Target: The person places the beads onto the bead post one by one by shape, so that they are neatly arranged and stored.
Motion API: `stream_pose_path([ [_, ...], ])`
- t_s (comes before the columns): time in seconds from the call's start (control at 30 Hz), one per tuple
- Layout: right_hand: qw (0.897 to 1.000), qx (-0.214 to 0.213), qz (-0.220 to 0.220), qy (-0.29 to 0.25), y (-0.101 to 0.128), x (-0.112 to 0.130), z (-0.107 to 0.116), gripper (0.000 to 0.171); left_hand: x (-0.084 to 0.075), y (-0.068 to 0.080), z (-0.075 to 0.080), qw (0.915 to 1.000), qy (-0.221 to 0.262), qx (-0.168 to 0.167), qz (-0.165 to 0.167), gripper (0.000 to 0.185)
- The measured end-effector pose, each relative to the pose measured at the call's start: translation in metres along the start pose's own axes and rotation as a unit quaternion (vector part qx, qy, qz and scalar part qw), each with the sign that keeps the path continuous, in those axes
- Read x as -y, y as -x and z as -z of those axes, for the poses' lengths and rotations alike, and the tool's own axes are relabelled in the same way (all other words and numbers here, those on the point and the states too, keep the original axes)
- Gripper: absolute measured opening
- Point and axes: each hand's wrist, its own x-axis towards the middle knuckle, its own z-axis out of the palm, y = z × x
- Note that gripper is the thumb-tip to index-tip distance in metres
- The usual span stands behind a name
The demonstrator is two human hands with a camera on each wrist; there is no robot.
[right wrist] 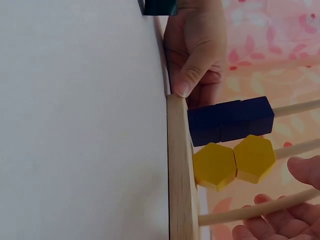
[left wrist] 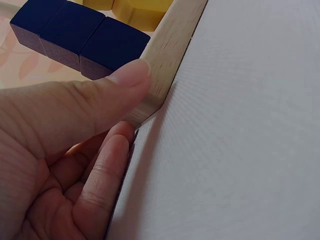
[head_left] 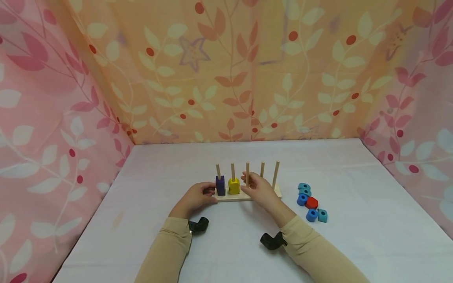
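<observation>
A wooden base (head_left: 230,198) with several upright pegs stands mid-table. Dark blue blocks (head_left: 220,185) sit on the first peg and yellow hexagon blocks (head_left: 234,186) on the second. My left hand (head_left: 207,193) pinches the left end of the base (left wrist: 170,45), thumb (left wrist: 127,75) on top and fingers against its side, beside the dark blue blocks (left wrist: 75,35). My right hand (head_left: 249,182) hovers at the bare third peg (right wrist: 235,214). Its fingers (right wrist: 267,220) lie loosely by the peg, the thumb (right wrist: 305,170) apart, and it holds nothing. The other pegs are bare.
Loose blocks lie right of the base: teal ones (head_left: 303,187), a blue ring (head_left: 302,199), a red block (head_left: 312,203), another blue ring (head_left: 311,215) and a teal piece (head_left: 322,215). Leaf-patterned cloth walls enclose the white table (head_left: 354,177) on three sides.
</observation>
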Motion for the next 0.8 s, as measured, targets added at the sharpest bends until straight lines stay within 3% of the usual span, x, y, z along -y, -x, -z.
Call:
stream_pose_path([
  [0.27, 0.999, 0.032, 0.004, 0.014, 0.018, -0.002, 0.024, 0.05, -0.002, 0.002, 0.0, 1.0, 0.001, -0.003, -0.004, 0.051],
  [0.4, 0.999, 0.034, 0.005, 0.034, 0.025, -0.004, 0.042, 0.043, -0.004, 0.004, 0.0, 1.0, 0.005, -0.004, 0.002, 0.05],
  [0.67, 0.997, 0.024, 0.021, 0.076, 0.039, -0.015, 0.092, 0.023, -0.005, 0.004, -0.001, 1.0, 0.005, -0.007, -0.002, 0.05],
  [0.8, 0.992, 0.014, -0.009, 0.128, 0.044, -0.026, 0.121, 0.024, -0.004, 0.003, -0.001, 1.0, 0.0, -0.009, -0.002, 0.051],
])
